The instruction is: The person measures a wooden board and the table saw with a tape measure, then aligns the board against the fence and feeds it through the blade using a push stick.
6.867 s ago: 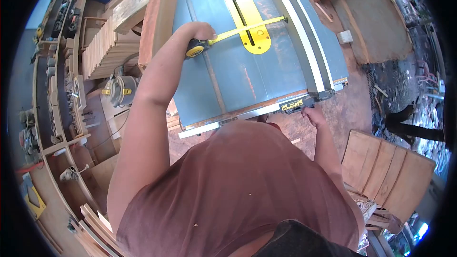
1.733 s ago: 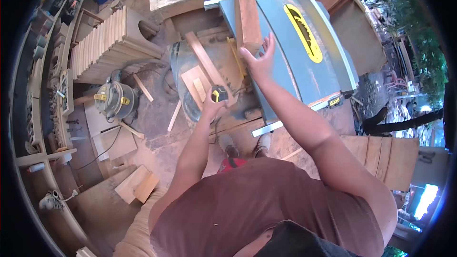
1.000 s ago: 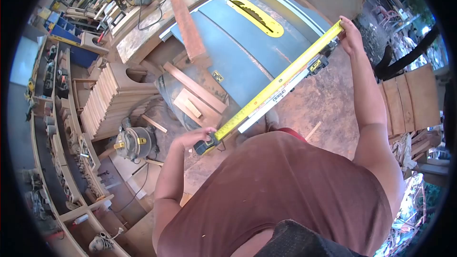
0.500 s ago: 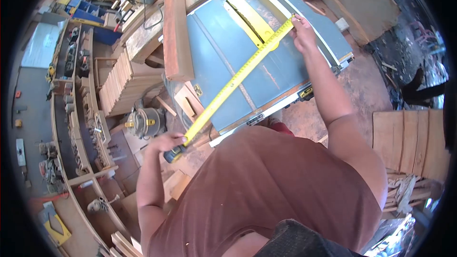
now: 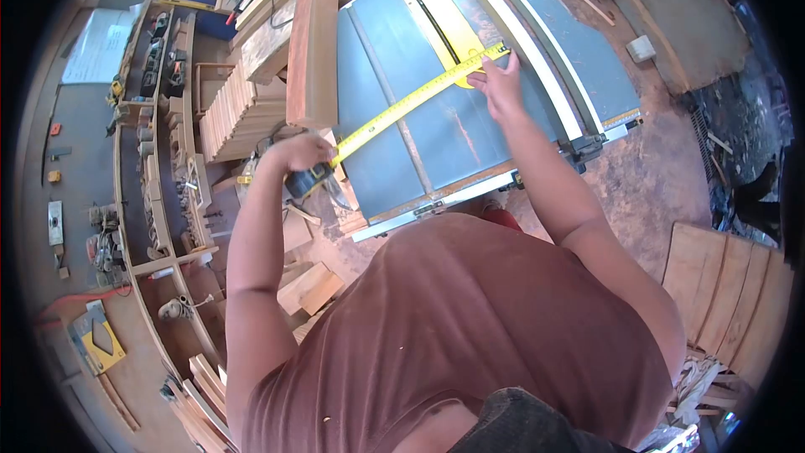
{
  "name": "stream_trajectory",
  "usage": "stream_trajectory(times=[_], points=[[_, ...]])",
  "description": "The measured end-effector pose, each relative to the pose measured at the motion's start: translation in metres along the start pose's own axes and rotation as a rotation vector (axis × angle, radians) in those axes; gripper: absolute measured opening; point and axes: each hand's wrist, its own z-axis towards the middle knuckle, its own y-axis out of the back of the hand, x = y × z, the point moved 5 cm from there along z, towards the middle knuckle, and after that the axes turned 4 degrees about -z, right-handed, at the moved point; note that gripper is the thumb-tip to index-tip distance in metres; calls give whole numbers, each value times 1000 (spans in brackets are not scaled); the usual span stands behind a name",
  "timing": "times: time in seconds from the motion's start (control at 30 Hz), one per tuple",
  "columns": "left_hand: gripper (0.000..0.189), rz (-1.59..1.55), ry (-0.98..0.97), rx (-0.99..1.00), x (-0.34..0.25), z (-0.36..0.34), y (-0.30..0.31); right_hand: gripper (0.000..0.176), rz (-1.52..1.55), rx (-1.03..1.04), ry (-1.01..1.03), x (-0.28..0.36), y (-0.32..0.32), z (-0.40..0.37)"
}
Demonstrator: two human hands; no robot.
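Note:
My left hand (image 5: 300, 153) is closed around the dark case of a tape measure (image 5: 309, 181), beside the left edge of a table saw. From it the yellow tape blade (image 5: 402, 109) stretches out over the blue-grey saw table (image 5: 377, 147). The far end of the blade crosses the yellow insert plate (image 5: 432, 13). My right hand (image 5: 501, 91) is at that end, fingers spread, with fingertips right at the blade's near edge. A pale rail, the saw's fence (image 5: 524, 42), runs just beyond the tape's tip.
A thick wooden beam (image 5: 314, 42) stands along the saw's left side. Stacked wood strips (image 5: 228, 122) and shelves with tools (image 5: 155, 176) are further left. Wood offcuts (image 5: 310, 288) lie near my left elbow. Planks (image 5: 721, 285) stand at the right.
The drawn-out tape is shorter, and its tip has come away from the fence. My right hand's fingers have spread from their pinch on the end. My left hand and the case have moved up.

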Motion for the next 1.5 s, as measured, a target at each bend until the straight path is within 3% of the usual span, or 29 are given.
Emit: stream_trajectory(times=[0.03,0.13,0.2,0.3,0.4,0.47,0.53,0.7,0.9,1.07,1.5], points=[[33,22,67,3,0,9,6,61,-6,8,1,1,6,3],[37,-25,9,5,9,29,7,63,-3,41,-39,-5,16,9],[41,-86,-28,-10,17,44,1,63,-31,-61,0,-8,9,11],[52,-73,26,32,-43,32,9,58,-6,-50,-36,-9,-7,3],[53,9,-111,-3,-43,97,8,55,-48,-55,3,-18,-17,8],[49,-33,-186,-48,-77,105,28,55,-83,-73,23,-14,-22,16],[45,116,-241,-95,-94,130,47,65,-91,-131,59,-3,-17,21],[43,200,-192,-84,-103,154,74,85,-198,-21,-9,-1,-14,20],[43,125,-221,-5,-105,168,75,72,-343,54,234,-5,-11,7],[44,171,-216,31,-108,174,75,39,-314,120,299,-13,-6,14],[44,21,-145,154,-101,186,76,31,-318,155,290,-13,-11,11]])
